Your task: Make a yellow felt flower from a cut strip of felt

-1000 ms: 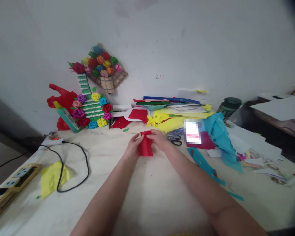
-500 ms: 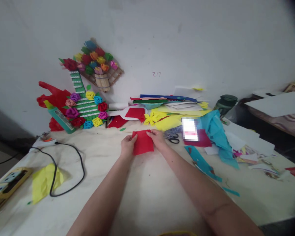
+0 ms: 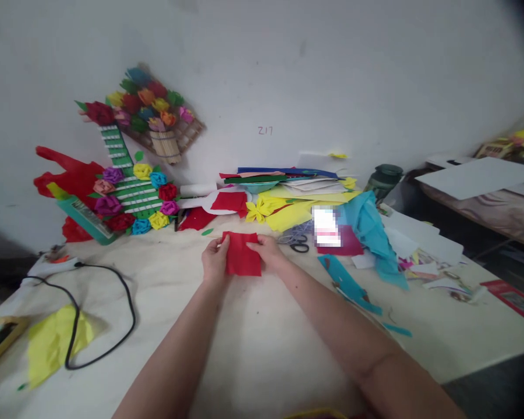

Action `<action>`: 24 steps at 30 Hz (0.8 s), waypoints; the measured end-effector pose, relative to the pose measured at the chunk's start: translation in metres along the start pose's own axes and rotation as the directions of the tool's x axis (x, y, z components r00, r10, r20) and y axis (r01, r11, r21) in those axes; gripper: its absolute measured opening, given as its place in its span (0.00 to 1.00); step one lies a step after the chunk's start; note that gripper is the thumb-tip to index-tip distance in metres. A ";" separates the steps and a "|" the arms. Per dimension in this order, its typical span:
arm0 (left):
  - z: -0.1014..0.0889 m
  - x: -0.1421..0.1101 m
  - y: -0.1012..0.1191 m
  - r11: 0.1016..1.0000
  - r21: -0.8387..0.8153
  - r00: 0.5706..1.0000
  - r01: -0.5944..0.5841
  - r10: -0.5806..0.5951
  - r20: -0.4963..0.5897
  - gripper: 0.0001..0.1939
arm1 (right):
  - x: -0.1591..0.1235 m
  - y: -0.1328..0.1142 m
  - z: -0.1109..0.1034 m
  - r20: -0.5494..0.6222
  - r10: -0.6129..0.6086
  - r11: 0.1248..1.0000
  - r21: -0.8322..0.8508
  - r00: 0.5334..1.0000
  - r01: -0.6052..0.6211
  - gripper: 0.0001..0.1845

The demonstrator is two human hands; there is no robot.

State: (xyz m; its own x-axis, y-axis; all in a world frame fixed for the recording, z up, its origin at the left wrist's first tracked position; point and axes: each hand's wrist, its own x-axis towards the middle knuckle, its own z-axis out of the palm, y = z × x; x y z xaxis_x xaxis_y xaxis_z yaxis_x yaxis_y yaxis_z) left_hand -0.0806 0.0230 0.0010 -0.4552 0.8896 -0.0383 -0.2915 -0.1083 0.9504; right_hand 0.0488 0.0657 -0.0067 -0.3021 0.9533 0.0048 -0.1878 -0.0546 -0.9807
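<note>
A square of red crepe paper (image 3: 243,259) is held up between my two hands, just above the table (image 3: 262,343). My left hand (image 3: 215,259) pinches its left edge, thumb on the near face. At the upper right edge, the thumb of my right hand (image 3: 266,251) presses on the paper with the fingers behind it. Past my hands lie a small green paper leaf (image 3: 207,232) and another red paper piece (image 3: 229,201) on a white sheet. Scissors (image 3: 300,244) with black handles rest to the right of my right hand.
Paper-flower decorations (image 3: 142,189) and a green glue bottle (image 3: 85,218) stand at the back left. A black cable (image 3: 133,308) loops near a yellow sheet (image 3: 55,343). Stacked papers (image 3: 288,177), blue crepe (image 3: 371,227) and a dark bottle (image 3: 385,177) are at the back and right.
The camera view has turned slightly to the right, so everything sits further left. My right thumb has moved inward and lower on the red paper; both hands still hold it.
</note>
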 end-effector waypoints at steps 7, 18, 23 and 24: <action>0.002 -0.006 0.004 0.989 0.009 0.954 0.150 -0.147 0.261 0.20 | 0.006 -0.004 -0.009 -0.176 -0.163 0.969 -0.213 0.971 0.124 0.14; 0.006 -0.007 -0.002 0.988 0.152 0.992 0.027 -0.045 0.118 0.19 | 0.003 -0.011 -0.012 -0.160 -0.317 0.867 -0.448 0.935 0.217 0.19; 0.009 -0.011 0.002 0.979 0.205 0.997 0.002 -0.019 0.079 0.20 | 0.003 -0.009 -0.012 -0.205 -0.323 0.881 -0.421 0.924 0.215 0.21; 0.008 -0.010 0.002 0.976 0.220 0.998 -0.007 -0.008 0.065 0.19 | 0.002 -0.009 -0.012 -0.205 -0.324 0.884 -0.414 0.923 0.218 0.21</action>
State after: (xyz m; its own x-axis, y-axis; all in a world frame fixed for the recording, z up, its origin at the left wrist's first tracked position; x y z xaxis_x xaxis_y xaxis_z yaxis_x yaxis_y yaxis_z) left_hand -0.0696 0.0175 0.0056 -0.3971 0.9174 -0.0256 -0.0965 -0.0140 0.9952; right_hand 0.0607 0.0718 0.0002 -0.0262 0.9590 0.2823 0.1550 0.2828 -0.9466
